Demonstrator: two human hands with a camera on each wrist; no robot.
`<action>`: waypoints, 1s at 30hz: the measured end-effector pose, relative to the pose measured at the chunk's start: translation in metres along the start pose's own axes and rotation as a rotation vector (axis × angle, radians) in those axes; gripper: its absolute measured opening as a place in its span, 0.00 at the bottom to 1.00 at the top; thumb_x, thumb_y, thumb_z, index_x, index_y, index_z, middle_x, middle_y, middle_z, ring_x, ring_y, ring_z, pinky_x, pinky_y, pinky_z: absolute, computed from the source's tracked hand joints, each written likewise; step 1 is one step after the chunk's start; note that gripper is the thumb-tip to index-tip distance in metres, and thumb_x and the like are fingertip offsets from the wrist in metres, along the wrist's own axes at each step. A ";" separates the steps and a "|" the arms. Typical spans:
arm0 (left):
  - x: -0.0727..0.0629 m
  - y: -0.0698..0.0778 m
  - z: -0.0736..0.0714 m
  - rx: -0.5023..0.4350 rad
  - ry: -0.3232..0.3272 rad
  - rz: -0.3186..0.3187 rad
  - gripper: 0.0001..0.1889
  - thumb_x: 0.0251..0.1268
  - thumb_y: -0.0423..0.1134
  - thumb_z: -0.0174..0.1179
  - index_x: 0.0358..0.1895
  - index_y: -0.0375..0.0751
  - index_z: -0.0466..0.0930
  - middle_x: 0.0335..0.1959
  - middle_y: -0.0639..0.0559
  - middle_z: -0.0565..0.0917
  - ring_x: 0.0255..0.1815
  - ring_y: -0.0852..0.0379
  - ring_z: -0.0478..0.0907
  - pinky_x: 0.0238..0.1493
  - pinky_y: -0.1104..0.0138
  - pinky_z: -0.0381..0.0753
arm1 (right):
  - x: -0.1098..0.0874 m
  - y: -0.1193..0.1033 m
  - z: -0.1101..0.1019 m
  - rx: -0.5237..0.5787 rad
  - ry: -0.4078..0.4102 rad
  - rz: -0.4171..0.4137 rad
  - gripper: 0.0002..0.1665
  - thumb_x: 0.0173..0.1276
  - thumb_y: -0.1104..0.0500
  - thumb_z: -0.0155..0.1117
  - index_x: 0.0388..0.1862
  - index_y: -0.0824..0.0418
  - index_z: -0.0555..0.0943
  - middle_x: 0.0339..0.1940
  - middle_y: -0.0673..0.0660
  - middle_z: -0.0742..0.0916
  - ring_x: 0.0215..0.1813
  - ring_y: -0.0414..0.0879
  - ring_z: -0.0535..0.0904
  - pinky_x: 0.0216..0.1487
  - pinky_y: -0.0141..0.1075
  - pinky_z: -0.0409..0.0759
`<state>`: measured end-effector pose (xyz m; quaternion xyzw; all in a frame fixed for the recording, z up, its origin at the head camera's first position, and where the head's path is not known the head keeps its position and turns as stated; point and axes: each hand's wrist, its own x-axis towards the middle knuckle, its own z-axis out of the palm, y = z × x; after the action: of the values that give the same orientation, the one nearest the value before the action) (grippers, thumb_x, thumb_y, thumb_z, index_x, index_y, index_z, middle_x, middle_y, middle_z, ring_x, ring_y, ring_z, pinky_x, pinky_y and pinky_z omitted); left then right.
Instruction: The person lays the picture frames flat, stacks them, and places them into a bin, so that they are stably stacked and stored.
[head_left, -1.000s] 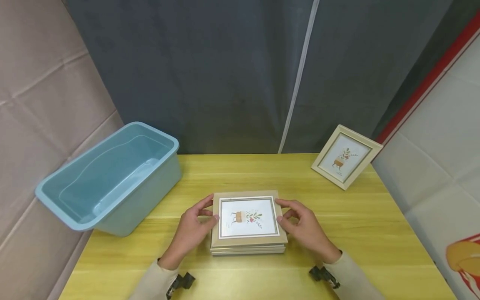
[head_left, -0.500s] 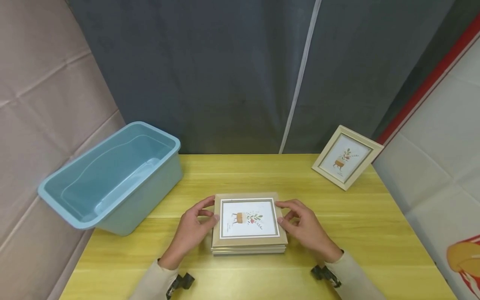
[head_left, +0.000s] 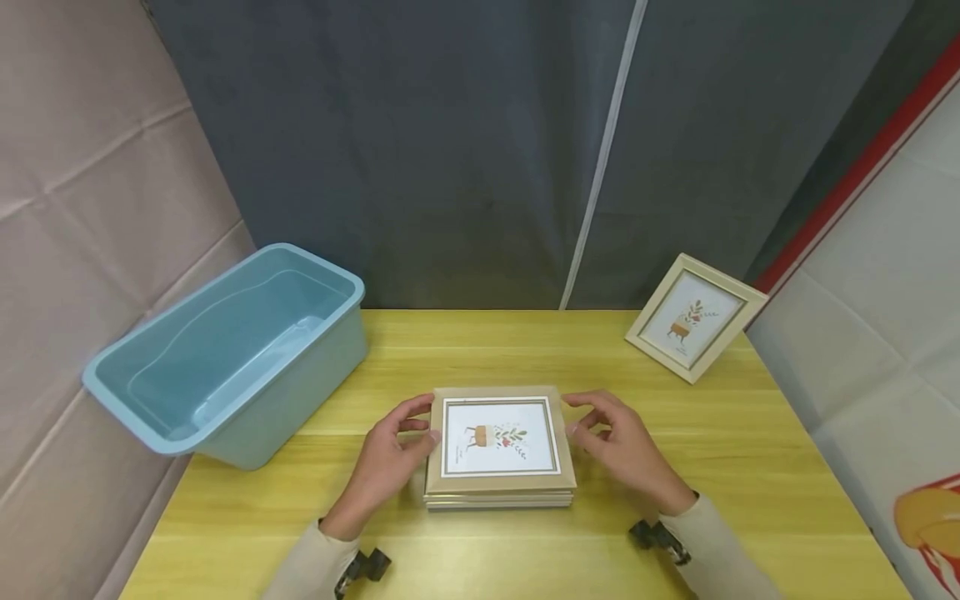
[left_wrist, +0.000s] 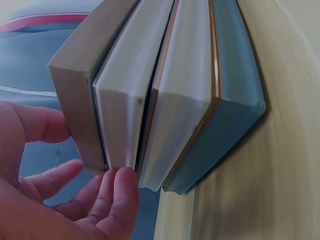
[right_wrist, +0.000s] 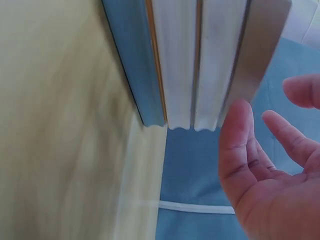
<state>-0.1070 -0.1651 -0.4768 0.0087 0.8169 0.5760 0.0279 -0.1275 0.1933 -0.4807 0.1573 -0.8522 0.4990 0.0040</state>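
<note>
Lower centre, the left hand [head_left: 381, 461] touches the stack [head_left: 501, 482], right hand [head_left: 628, 452] just beside, both loose; only the head view shows the print [head_left: 497, 436].

Your head view looks forward and down over the counter [head_left: 495, 346]; from close left and right, your wrist views face the far curtain [head_left: 450, 167] past the stacked frames [head_left: 501, 437], which all three share.

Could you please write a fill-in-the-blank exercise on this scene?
The stack of rectangular picture frames contains ____ frames.
The tan rectangular top frame lies with its picture facing ____.
In the head view, the light-blue rectangular plastic tub stands to the stack's ____.
The lone cream rectangular frame stands to the stack's ____.

Missing: four; up; left; right.
</note>
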 end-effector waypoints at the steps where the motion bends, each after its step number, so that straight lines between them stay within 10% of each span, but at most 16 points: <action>1: 0.000 0.000 0.000 -0.001 -0.001 0.002 0.27 0.71 0.37 0.69 0.72 0.55 0.78 0.69 0.54 0.82 0.63 0.47 0.80 0.54 0.66 0.85 | 0.001 0.000 -0.002 -0.006 0.006 -0.001 0.22 0.75 0.61 0.69 0.67 0.56 0.82 0.62 0.62 0.84 0.44 0.42 0.84 0.35 0.34 0.86; 19: -0.004 -0.007 0.001 0.033 -0.022 -0.010 0.28 0.72 0.38 0.69 0.72 0.59 0.77 0.74 0.54 0.77 0.67 0.45 0.78 0.56 0.62 0.84 | 0.009 -0.007 -0.063 -0.070 0.181 -0.053 0.21 0.78 0.63 0.66 0.68 0.59 0.81 0.58 0.58 0.84 0.37 0.42 0.85 0.27 0.35 0.84; 30: -0.002 -0.007 0.002 0.036 -0.024 0.024 0.28 0.71 0.36 0.69 0.72 0.58 0.77 0.71 0.53 0.79 0.65 0.46 0.80 0.51 0.65 0.86 | 0.016 0.000 -0.115 -0.128 0.338 -0.111 0.21 0.76 0.65 0.68 0.65 0.62 0.81 0.64 0.38 0.82 0.44 0.28 0.82 0.34 0.21 0.81</action>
<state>-0.1045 -0.1662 -0.4842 0.0258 0.8265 0.5615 0.0305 -0.1596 0.2868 -0.4201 0.1176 -0.8594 0.4622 0.1846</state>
